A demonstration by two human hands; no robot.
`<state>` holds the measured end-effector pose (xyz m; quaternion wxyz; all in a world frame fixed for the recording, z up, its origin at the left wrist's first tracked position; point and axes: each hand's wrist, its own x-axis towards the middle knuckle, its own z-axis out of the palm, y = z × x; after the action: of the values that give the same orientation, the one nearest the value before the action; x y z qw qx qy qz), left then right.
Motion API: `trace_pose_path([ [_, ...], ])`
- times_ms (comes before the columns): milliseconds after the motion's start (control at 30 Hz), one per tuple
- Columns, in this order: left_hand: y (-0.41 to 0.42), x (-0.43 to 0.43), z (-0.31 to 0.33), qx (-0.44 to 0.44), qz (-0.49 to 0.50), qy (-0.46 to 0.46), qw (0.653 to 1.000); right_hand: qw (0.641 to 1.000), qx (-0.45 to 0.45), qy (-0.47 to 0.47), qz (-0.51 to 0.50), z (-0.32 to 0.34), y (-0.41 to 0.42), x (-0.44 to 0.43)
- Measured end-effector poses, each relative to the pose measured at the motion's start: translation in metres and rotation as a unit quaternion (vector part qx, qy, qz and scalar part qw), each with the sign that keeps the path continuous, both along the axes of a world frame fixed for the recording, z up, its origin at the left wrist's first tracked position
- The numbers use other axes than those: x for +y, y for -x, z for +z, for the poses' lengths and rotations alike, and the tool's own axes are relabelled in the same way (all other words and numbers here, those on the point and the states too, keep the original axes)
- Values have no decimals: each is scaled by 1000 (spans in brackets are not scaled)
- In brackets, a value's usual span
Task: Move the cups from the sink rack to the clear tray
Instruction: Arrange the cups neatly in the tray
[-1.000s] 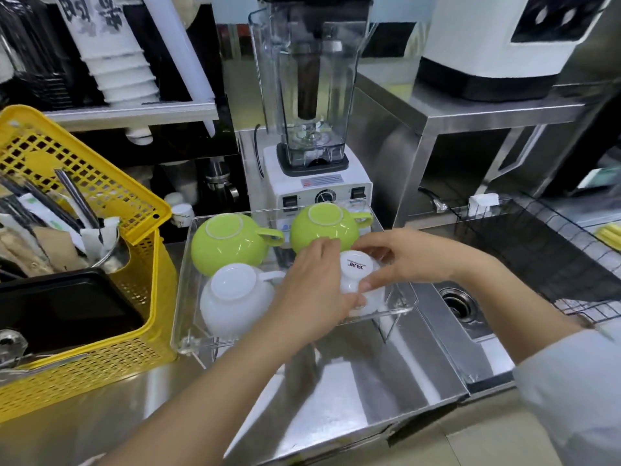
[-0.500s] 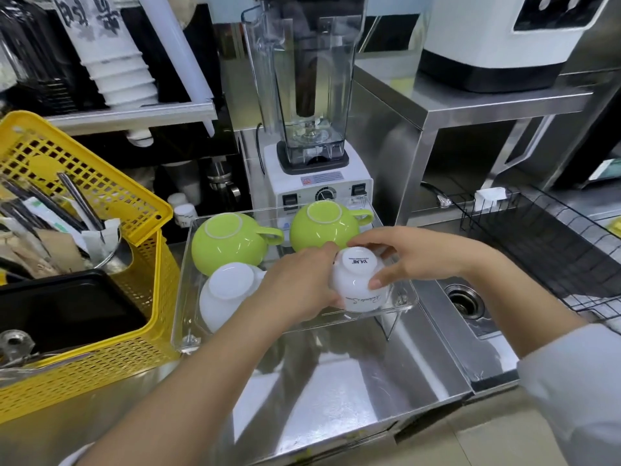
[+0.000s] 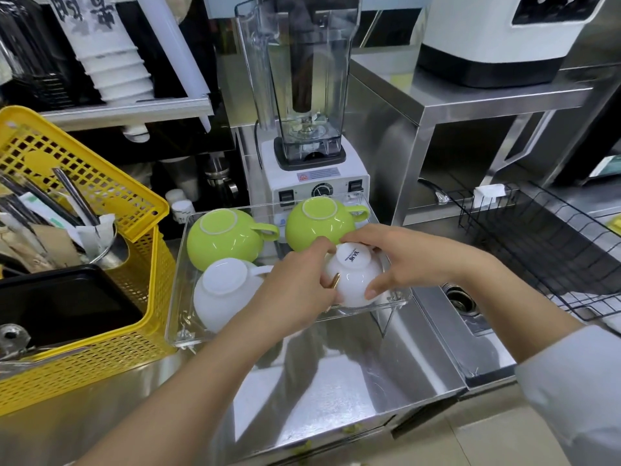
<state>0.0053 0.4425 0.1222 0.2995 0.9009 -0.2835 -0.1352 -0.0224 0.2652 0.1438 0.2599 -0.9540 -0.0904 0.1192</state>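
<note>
Both hands, the left hand (image 3: 295, 290) and right hand (image 3: 400, 260), clasp an upturned white cup (image 3: 354, 280) at the clear tray's (image 3: 178, 297) front right corner. Crowding it are two green cups (image 3: 225, 240) behind and another white cup (image 3: 225, 290) alongside; a yellow basket (image 3: 100, 358) flanks the tray on the worktop (image 3: 336, 381).

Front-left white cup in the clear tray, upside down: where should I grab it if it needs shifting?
I'd take the white cup from above, fingers spanning its rounded sides just below the flat base. It sits rim-down, and its handle points right toward the left hand, so that side is crowded.
</note>
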Motion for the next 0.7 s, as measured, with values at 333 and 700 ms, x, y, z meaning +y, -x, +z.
trace_pose_path([
  [333, 10, -3, 3, 221, 63, 175, 957, 999, 33, -21, 21, -6, 2, -3],
  [700, 1, 1, 2, -6, 36, 41, 999, 998, 26, -54, -24, -8, -1, -3],
])
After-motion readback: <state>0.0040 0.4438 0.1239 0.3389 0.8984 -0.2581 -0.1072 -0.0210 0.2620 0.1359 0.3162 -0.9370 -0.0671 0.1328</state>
